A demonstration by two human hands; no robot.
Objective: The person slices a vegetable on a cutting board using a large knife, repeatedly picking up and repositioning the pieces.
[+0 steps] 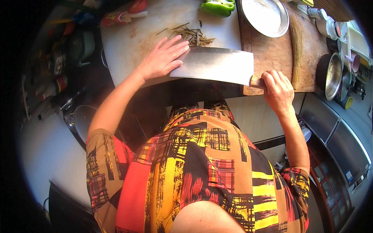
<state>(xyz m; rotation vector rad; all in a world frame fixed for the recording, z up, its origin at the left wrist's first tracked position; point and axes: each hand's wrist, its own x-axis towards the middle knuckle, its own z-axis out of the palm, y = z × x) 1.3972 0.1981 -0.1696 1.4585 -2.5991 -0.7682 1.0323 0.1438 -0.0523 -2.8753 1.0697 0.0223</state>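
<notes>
My right hand [278, 90] grips the wooden handle of a broad cleaver [217, 65], whose blade lies flat-side up across the near edge of a white cutting board [128, 58]. The fingertips of my left hand [164, 58] rest at the blade's far end, fingers stretched out and slightly apart. Just beyond the blade, a small pile of thin brownish-green strips [193, 35] lies on the board, close to my left fingertips. A halved green bell pepper [218, 7] sits at the board's far side.
Right of the board, a wooden board [268, 52] bears a metal bowl of white powder [266, 16] and a straw brush [297, 52]. Jars and a metal pot [329, 76] stand farther right. A red packet [113, 19] and a red tomato-like item [137, 5] lie far left.
</notes>
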